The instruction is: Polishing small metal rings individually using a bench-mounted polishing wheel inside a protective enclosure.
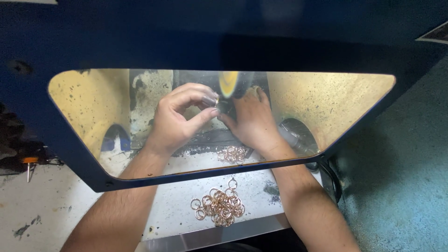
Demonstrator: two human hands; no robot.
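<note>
Behind a clear shield, the left hand [175,116] and right hand [249,121] meet, fingertips pinching a small ring [219,106] under the spinning yellow polishing wheel [228,84]. Two piles of coppery metal rings [219,205] lie on the grey bench [56,200] below the wrists.

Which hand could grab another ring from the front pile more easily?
Probably the left hand: only its fingertips pinch the ring at the polishing wheel, while the right hand is braced there. The ring pile lies between both forearms.

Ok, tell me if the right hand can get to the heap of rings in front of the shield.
Probably yes. The right hand is behind the clear shield at the wheel, but the heap of rings lies in the open on the bench between both forearms; drawing the hand back should reach it.
</note>
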